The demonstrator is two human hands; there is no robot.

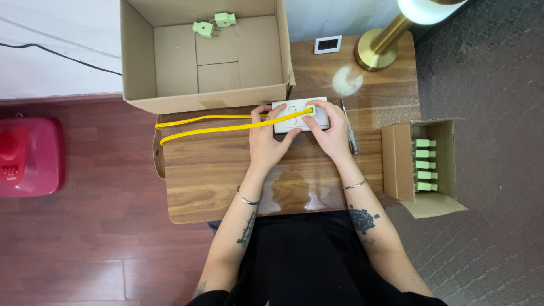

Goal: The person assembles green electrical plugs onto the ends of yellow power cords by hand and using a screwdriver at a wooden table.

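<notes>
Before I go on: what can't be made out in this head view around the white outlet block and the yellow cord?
- White outlet block: its ends are covered by the left hand and right hand.
- Green plug: prongs hidden, so how deep it is seated cannot be told.
- Yellow cord: far end runs off the table edge.
- Tool beside the right hand: too thin to identify.
- Lamp: top cut by the frame edge.

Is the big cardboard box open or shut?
Open: the big cardboard box has no lid on, showing two green plugs inside.
</notes>
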